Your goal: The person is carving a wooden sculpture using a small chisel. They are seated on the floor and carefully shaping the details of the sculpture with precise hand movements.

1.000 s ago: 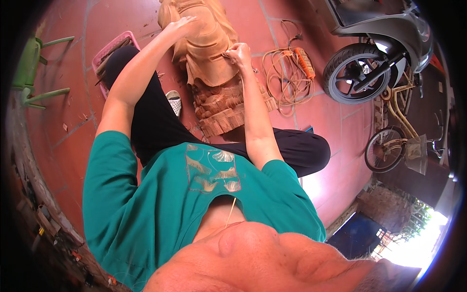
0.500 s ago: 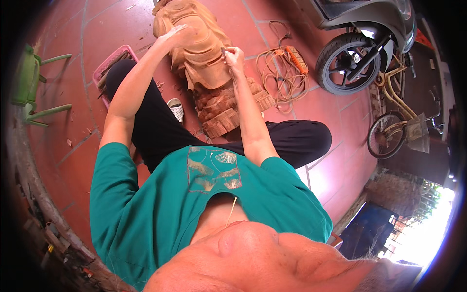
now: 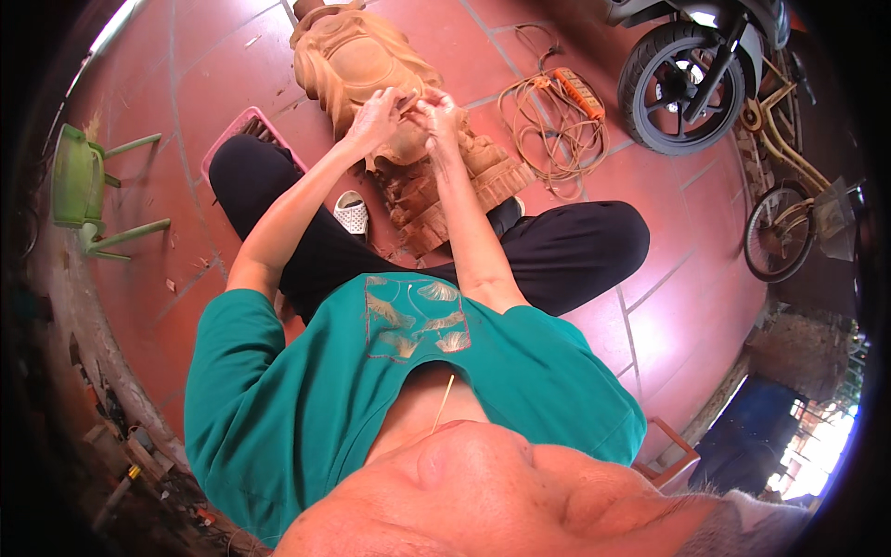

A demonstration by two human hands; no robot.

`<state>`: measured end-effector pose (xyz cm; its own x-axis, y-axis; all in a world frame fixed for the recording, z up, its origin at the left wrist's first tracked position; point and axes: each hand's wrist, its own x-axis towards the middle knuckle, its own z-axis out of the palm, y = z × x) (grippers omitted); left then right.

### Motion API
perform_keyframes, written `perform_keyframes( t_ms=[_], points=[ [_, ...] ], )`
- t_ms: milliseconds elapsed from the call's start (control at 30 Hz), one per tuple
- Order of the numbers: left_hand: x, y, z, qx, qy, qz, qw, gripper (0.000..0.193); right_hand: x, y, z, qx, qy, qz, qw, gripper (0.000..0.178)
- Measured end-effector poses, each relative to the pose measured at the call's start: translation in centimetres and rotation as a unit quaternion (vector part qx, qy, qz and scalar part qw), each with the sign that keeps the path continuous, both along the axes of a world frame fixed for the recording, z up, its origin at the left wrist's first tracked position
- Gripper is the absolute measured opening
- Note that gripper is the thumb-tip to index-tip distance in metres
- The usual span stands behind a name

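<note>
A carved wooden statue (image 3: pixel 360 56) with a rounded belly and draped folds leans back between my bent legs, its rough tiered base (image 3: pixel 487 176) toward me. Above its lower part my two hands meet. A small, thin, dark-brown piece (image 3: pixel 406 102), possibly sandpaper, is pinched between them. My left hand (image 3: pixel 375 121) has closed fingers at the piece's left side. Opposite it, my right hand (image 3: pixel 440 119) pinches with thumb and fingertips. The fingers partly cover the piece, so its exact shape does not show.
On the left are a pink basket (image 3: pixel 210 151) of tools and a green plastic stool (image 3: pixel 80 176). An orange power strip (image 3: pixel 579 93) with coiled cable (image 3: pixel 529 139) lies right of the statue. Farther right stand a motorbike (image 3: pixel 682 88) and a bicycle (image 3: pixel 781 227). My white perforated shoe (image 3: pixel 351 213) shows near the base.
My left hand has left the statue's upper body and come down to meet the right. The right hand, holding the small dark piece, has shifted slightly down and inward.
</note>
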<state>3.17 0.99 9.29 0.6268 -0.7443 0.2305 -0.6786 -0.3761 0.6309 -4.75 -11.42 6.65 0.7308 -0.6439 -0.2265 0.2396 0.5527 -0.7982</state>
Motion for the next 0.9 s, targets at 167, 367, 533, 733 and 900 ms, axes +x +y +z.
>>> perform_keyframes(
  t_ms=[167, 367, 533, 733, 900],
  points=[
    [-0.4, 2.2, 0.0, 0.016, -0.007, 0.027, 0.999, 0.026, -2.2, -4.7, 0.0, -0.426, 0.184, -0.174, 0.869, 0.021],
    [-3.5, 2.4, 0.2, 0.119, -0.040, 0.008, 0.992, 0.026, -3.0, -6.7, -4.3, -0.502, 0.271, -0.110, 0.814, 0.019],
    [-4.2, 2.5, 0.7, 0.179, -0.055, 0.035, 0.982, 0.027, -2.3, -6.6, -4.0, -0.421, 0.287, -0.018, 0.860, 0.020],
    [-3.8, 2.5, -0.2, 0.123, -0.079, 0.013, 0.989, 0.025, -2.6, -6.2, -4.6, -0.527, 0.304, -0.054, 0.792, 0.027],
    [-3.5, 1.7, 0.0, 0.177, -0.143, 0.001, 0.974, 0.030, -2.7, -5.4, -3.0, -0.494, 0.345, -0.024, 0.798, 0.025]
  ],
)
